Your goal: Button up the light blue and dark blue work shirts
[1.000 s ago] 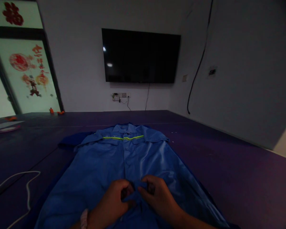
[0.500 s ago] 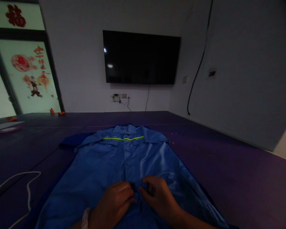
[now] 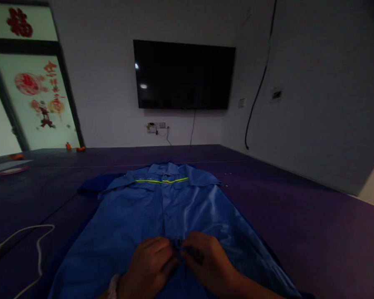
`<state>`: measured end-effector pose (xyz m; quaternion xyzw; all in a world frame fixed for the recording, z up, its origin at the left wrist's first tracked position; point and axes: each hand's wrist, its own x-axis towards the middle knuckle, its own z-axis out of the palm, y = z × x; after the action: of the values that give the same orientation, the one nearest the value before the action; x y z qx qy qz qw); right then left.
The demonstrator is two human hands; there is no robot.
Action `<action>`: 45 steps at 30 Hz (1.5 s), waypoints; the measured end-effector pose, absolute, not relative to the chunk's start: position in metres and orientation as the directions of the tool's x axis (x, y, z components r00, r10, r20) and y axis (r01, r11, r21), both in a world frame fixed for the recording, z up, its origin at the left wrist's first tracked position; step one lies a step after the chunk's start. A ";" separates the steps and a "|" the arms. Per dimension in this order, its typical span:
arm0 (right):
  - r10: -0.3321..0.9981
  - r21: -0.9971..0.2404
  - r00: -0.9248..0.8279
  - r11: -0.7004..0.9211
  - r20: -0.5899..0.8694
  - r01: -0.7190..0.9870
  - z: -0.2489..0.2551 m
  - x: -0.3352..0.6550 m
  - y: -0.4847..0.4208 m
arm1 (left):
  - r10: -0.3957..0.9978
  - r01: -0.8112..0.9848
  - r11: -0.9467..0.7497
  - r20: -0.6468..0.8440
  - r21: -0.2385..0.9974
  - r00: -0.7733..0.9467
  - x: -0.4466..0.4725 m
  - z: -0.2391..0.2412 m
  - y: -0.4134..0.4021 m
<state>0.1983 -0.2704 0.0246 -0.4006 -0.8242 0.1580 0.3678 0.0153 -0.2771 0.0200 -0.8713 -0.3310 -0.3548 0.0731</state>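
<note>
Lying on a flat purple surface (image 3: 299, 220), a blue short-sleeved shirt (image 3: 121, 224), pinched at its lower front by left hand (image 3: 152, 265) and right hand (image 3: 208, 259), pale chest lettering (image 3: 146, 179) too small to be read, red “福” character (image 3: 19, 22) displayed behind.

So it's a blue short-sleeve button-up shirt (image 3: 131, 216), lying front-up, collar (image 3: 173, 169) far, neon stripe (image 3: 148, 181) across the chest.

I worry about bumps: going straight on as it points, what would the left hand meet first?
The left hand would probably meet the right hand first, at the shirt front; depth is unclear.
</note>
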 end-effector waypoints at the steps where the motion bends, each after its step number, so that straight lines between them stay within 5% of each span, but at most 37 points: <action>1: 0.806 -0.602 -0.392 0.592 0.443 0.537 0.026 0.198 -0.271 | 0.536 0.638 -0.761 0.668 0.117 0.517 0.016 0.020 -0.277; 10: 0.913 -0.871 -0.337 0.347 0.230 0.347 0.026 0.196 -0.266 | 0.565 0.670 -0.730 0.672 0.135 0.479 0.019 0.022 -0.280; 28: 0.924 -0.881 -0.332 0.309 0.190 0.358 0.017 0.194 -0.262 | 0.495 0.656 -0.748 0.740 0.098 0.455 0.018 0.018 -0.279; 45: 0.757 -0.547 -0.432 0.653 0.489 0.524 0.017 0.198 -0.266 | 0.519 0.638 -0.766 0.666 0.084 0.536 0.016 0.022 -0.276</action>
<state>0.1977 -0.2657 0.0167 -0.3854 -0.8313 0.1585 0.3679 0.0161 -0.2765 0.0223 -0.8721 -0.3315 -0.3497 0.0851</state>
